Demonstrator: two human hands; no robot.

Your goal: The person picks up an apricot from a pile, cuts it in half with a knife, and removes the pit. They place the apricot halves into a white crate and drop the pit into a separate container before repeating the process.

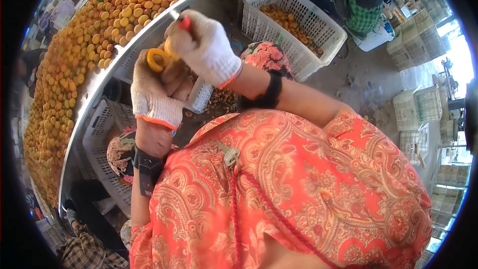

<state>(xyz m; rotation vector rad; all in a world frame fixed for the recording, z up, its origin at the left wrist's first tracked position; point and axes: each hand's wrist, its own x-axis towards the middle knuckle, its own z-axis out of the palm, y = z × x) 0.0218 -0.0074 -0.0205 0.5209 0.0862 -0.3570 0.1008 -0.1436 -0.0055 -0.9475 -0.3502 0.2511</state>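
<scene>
In the head view, our gloved left hand point(149, 82) grasps a cut fruit point(150, 60), its hollow facing up, beside the metal rim point(128, 50) of the table of whole fruit point(132, 12). Our gloved right hand point(206, 47) is clenched round a red-handled tool point(185, 23), close against the left. A white crate point(261, 24) of fruit pieces stands beyond. We do best to cradle the fruit lightly so that it does not bruise, keep our fingertips out of the tool's path, and work with short, controlled wrist turns.
</scene>
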